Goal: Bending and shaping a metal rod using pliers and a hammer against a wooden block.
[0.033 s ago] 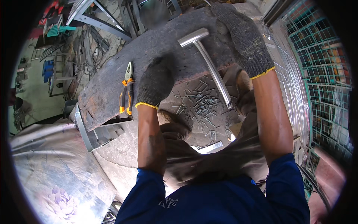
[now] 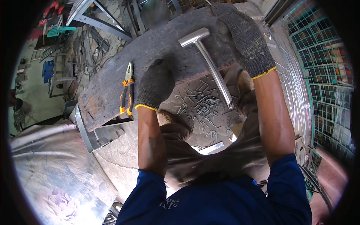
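My left hand (image 2: 155,84), in a dark knitted glove with a yellow cuff, rests closed over the worn board (image 2: 108,78); whatever its fingers hold is hidden. Beside it on the left lie pliers (image 2: 127,90) with orange and black handles, jaws pointing away. My right hand (image 2: 243,35), gloved the same way, reaches to the board's far right. Its fingers look closed, and a thin pale tip shows by them at the picture's top edge. Between my hands lies a shiny metal T-shaped hammer (image 2: 212,63), its handle jutting over the board's near edge.
Many short metal pins (image 2: 206,105) are scattered on the floor between my legs. A green wire mesh (image 2: 322,82) stands at the right, with long thin rods (image 2: 294,90) alongside. A metal frame (image 2: 101,22) is at the far left; a flowered sheet (image 2: 60,172) lies near left.
My left hand has shifted very slightly. The pliers, the hammer and my right hand look the same.
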A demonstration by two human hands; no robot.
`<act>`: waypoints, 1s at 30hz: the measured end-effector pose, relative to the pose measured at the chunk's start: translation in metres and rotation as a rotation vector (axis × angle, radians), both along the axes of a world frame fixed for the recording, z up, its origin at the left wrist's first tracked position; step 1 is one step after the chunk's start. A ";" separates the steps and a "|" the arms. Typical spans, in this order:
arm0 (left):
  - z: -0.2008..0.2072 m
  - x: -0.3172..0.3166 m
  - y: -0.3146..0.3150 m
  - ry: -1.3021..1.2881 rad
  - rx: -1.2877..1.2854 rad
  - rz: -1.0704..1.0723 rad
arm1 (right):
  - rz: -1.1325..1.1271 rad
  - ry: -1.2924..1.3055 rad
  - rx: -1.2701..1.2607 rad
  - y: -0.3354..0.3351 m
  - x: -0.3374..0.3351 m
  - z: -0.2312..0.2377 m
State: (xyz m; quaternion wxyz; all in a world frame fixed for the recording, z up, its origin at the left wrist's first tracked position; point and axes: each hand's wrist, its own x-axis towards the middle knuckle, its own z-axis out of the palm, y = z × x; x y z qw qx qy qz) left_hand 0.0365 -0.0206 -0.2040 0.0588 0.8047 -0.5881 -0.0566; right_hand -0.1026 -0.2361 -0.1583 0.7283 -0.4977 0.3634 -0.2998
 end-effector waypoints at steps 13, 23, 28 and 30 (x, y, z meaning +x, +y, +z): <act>-0.003 0.009 0.019 0.043 -0.091 0.265 | 0.358 -0.094 -0.050 -0.003 -0.001 0.007; -0.033 0.052 0.058 0.013 -0.037 0.191 | 0.264 -0.189 -0.107 0.006 -0.001 0.014; -0.032 0.030 0.067 0.145 0.051 0.083 | 0.257 -0.201 -0.095 -0.005 -0.003 0.002; 0.005 0.005 0.044 0.302 0.114 0.146 | 0.013 0.053 -1.616 -0.032 -0.005 -0.022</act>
